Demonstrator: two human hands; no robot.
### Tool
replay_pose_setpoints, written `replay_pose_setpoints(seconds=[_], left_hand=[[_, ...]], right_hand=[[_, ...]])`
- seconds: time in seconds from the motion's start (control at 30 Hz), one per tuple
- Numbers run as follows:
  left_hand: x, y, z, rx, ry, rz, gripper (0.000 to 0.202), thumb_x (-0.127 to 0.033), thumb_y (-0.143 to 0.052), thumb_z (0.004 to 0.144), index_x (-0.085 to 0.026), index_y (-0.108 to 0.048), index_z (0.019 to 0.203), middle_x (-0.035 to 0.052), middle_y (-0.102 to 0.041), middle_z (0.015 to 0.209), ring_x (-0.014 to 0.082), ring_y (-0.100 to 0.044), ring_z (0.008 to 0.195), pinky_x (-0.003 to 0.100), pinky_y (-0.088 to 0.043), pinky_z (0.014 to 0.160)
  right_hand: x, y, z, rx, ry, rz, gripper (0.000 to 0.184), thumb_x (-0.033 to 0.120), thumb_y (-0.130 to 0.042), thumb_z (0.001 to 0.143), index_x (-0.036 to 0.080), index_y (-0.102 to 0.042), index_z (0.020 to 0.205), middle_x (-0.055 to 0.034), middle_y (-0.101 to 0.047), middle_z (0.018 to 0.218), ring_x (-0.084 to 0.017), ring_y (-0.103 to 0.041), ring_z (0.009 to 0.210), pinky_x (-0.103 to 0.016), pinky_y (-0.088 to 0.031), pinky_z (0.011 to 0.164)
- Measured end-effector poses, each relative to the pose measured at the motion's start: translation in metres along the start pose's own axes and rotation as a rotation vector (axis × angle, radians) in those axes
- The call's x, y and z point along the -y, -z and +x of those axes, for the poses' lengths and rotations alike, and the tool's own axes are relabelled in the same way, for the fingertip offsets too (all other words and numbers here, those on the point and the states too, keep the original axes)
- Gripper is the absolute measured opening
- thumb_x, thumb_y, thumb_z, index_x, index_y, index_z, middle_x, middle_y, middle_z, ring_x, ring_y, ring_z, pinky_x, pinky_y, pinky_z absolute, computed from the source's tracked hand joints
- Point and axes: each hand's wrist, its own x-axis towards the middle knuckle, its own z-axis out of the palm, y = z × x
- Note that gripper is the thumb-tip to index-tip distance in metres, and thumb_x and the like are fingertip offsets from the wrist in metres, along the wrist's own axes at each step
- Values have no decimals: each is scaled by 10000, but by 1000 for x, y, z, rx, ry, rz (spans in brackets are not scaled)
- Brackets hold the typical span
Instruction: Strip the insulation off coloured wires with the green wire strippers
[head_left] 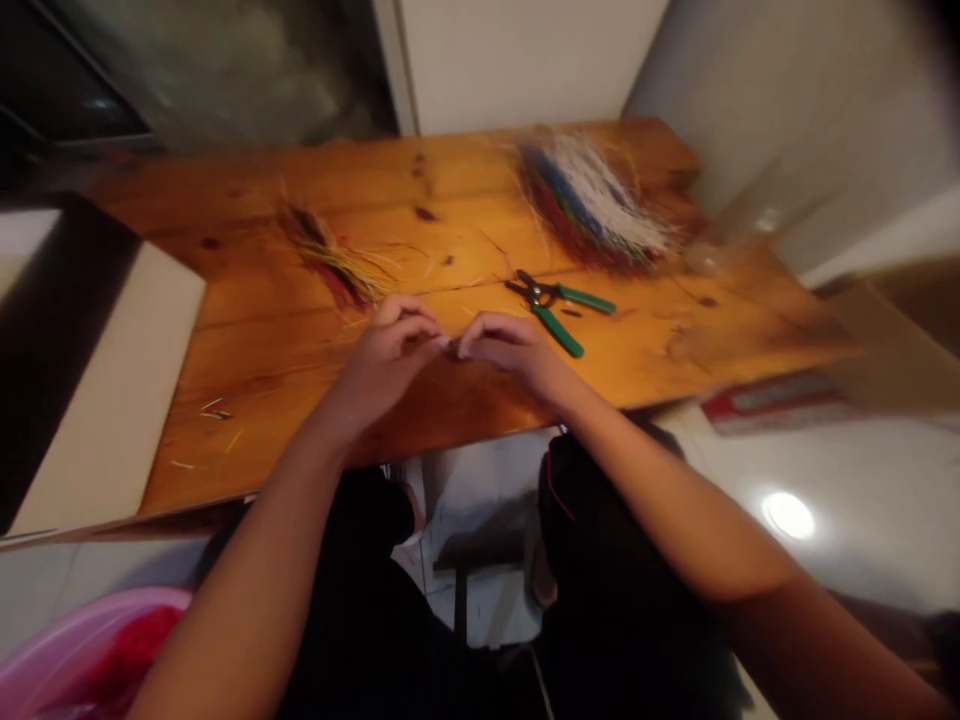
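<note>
My left hand [391, 345] and my right hand [517, 350] meet above the front part of the wooden table [255, 330]. The fingertips of both are pinched together around something small and dark, too blurred to name. Just right of my right hand lie wire strippers [559, 332] with green handles, their handles spread apart. Beyond my left hand is a small bundle of thin wires [330, 258], mostly yellow, red and dark. A larger bundle of white, blue and red wires [592, 200] rests at the back right.
Short wire scraps [216, 412] lie at the table's left front. A white and black box-like object [161, 340] stands on the left edge. Below on the floor are a pink basin [139, 598] with red cloth-like contents and a red-and-white package [780, 400].
</note>
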Motion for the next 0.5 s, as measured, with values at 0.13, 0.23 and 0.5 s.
replay_pose_setpoints(seconds=[0.13,0.23,0.5], left_hand=[[-3,12,-7,81,311,-263,141,-320,-655,716,-184,-645,684,2,-591,844,135,-529,845,278,-432,857],[-4,19,-16,158,645,-592,95,-261,-697,677,-203,-674,750,-23,-652,775,113,-560,777,230,-482,731],[-17,12,-50,-169,706,-825,278,-176,-811,483,-149,-701,737,25,-688,837,113,-610,782,174,-502,709]], right_hand=[[2,-5,-3,-4,325,-349,121,117,-546,751,199,-597,678,51,-486,686,-81,-423,699,-202,-347,648],[1,-15,-4,-24,459,-496,104,171,-524,773,217,-601,721,58,-461,694,-89,-409,728,-214,-336,615],[26,7,-68,-175,518,-490,161,222,-568,804,235,-626,954,-34,-626,936,-168,-532,908,-330,-383,872]])
